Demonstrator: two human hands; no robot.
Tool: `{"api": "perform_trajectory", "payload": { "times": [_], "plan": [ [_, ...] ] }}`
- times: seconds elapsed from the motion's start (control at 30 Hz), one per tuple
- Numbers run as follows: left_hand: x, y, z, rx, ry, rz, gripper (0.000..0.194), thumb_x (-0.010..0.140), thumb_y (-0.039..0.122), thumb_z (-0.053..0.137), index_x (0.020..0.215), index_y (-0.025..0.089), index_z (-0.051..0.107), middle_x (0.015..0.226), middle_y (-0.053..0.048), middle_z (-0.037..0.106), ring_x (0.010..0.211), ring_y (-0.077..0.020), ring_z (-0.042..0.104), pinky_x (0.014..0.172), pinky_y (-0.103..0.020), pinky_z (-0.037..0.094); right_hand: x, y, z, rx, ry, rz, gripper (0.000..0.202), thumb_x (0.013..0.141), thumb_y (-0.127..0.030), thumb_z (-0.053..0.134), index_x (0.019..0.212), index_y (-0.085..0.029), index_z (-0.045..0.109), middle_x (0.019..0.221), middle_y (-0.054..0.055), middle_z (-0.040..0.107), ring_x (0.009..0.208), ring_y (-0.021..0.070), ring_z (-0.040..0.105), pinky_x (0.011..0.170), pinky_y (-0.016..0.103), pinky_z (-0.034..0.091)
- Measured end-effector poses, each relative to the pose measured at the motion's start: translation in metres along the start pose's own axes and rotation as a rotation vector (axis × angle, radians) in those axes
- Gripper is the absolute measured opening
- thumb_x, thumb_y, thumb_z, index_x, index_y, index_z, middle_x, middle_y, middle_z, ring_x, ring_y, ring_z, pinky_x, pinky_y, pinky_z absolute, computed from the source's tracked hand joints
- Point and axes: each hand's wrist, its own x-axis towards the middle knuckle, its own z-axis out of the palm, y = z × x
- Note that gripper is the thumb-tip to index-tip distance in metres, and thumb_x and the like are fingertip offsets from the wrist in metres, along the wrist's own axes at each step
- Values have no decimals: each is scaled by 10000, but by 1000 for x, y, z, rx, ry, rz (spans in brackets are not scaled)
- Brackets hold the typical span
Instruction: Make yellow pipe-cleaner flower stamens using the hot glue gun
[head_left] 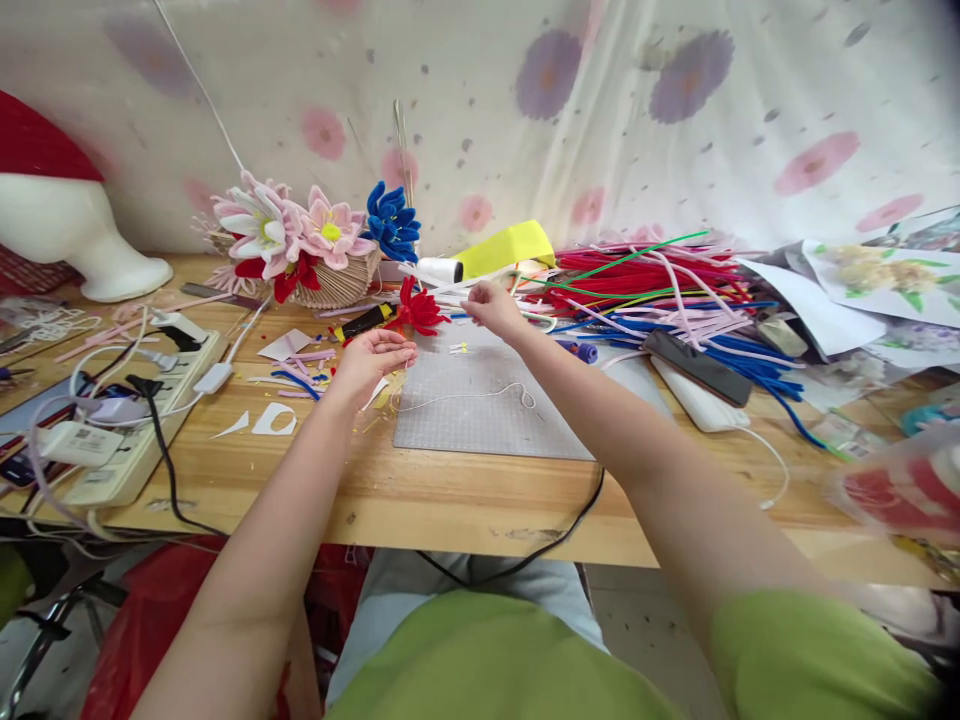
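My left hand (377, 362) is closed in a pinch at the left edge of a grey cutting mat (480, 425). A thin white thread (465, 398) trails from its fingertips and curls into a loop on the mat. Just beyond this hand is a red fuzzy flower (421, 309), beside a yellow-and-black utility knife (365, 322). Over the mat's far side, my right hand (493, 306) is also pinched, and whatever it holds is too small to make out. Tiny yellow-tipped white pieces (459, 348) lie on the mat between my hands.
Pink, white and blue fuzzy flowers (330, 232) stand at the back left, near a white spool (439, 271). Bundled coloured stems (652, 275) lie back right, behind a dark phone (697, 366). A power strip (142, 420) with cables sits left; paper scraps (274, 419) lie nearby.
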Motion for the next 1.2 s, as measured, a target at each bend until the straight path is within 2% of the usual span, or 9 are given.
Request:
{"api": "perform_trajectory", "payload": {
  "times": [0.1,0.23,0.37,0.57,0.7,0.8,0.93,1.03,1.2],
  "plan": [
    [-3,1,-6,94,-45,-7,359,480,123,792,749,150,556,744,-37,675,705,-144,635,767,-346,519,-37,5,-6,1,-192,-5,175,856,-310,446,841,-170,550,816,37,666,640,97,589,609,202,434],
    [-4,2,-19,313,-45,-6,478,436,71,785,863,158,588,909,-61,653,866,-193,627,776,-352,512,-75,13,-16,-322,-360,0,108,775,-205,533,860,-177,594,893,59,682,745,150,620,661,246,422],
    [-1,0,-39,565,64,35,630,413,38,767,1002,204,615,1144,-74,607,1011,-236,602,835,-315,494,-101,26,-20,-498,-315,37,242,751,-162,532,988,-182,576,1023,89,670,905,213,622,721,283,425],
    [-6,-4,-54,1033,163,107,635,477,72,743,1078,217,601,1153,-90,614,1112,-280,551,963,-394,413,-130,28,-7,-583,-237,160,334,756,-135,498,1089,-152,509,1049,146,651,966,281,620,716,332,447],
    [-16,-13,-35,793,201,144,598,480,85,759,1042,195,584,1067,-78,607,966,-228,600,854,-397,493,-136,25,1,-542,-170,185,322,738,-90,481,1054,-143,502,967,160,657,921,292,630,725,368,451],
    [-20,-25,-9,377,278,121,541,488,45,743,977,172,551,1014,-65,563,801,-159,608,711,-375,549,-132,31,3,-286,-68,209,232,691,-94,536,907,-170,500,864,101,648,876,258,628,745,364,456],
    [-19,-46,32,54,381,202,457,500,15,717,880,168,514,993,-35,507,797,-116,585,684,-313,559,-127,35,9,609,-16,275,235,651,-96,570,796,-197,416,698,-6,569,714,153,623,693,303,485],
    [-20,-66,59,-58,321,210,455,525,18,702,899,179,498,1010,-25,505,723,-85,593,684,-287,554,-124,34,22,1148,-15,291,309,613,-119,615,815,-204,398,633,-55,528,632,105,601,666,269,487],
    [-28,-93,71,-84,290,212,380,597,78,689,896,177,475,1118,-51,498,598,-44,597,666,-268,545,-123,36,45,1222,16,200,398,524,-189,702,827,-194,444,685,-66,533,595,78,578,605,231,456]
  ]
}}
